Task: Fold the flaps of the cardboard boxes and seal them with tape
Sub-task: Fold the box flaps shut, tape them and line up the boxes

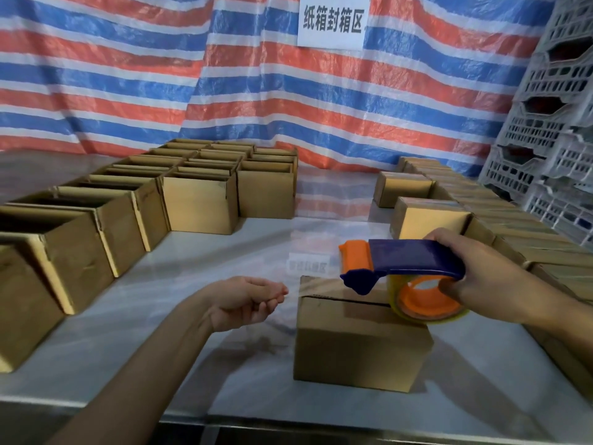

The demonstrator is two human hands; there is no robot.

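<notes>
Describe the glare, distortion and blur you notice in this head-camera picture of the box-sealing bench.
Head view: the glossy table mirrors the striped tarp and the sign; the wide lens bows the crates at the right edge; clear tape on the box under the tape dispenser catches a sheen; the open boxes look soft.

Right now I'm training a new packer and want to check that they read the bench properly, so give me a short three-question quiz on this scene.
1. True or false: the open-topped boxes stand to the left of the front box.
2. Which hand grips the tape dispenser? A) the left B) the right C) both
3. Fill the gap: the front box's flaps are folded ____.

Key:
1. True.
2. B. The right hand holds it over the front box.
3. Shut. Only a dark seam shows along the top.
</notes>
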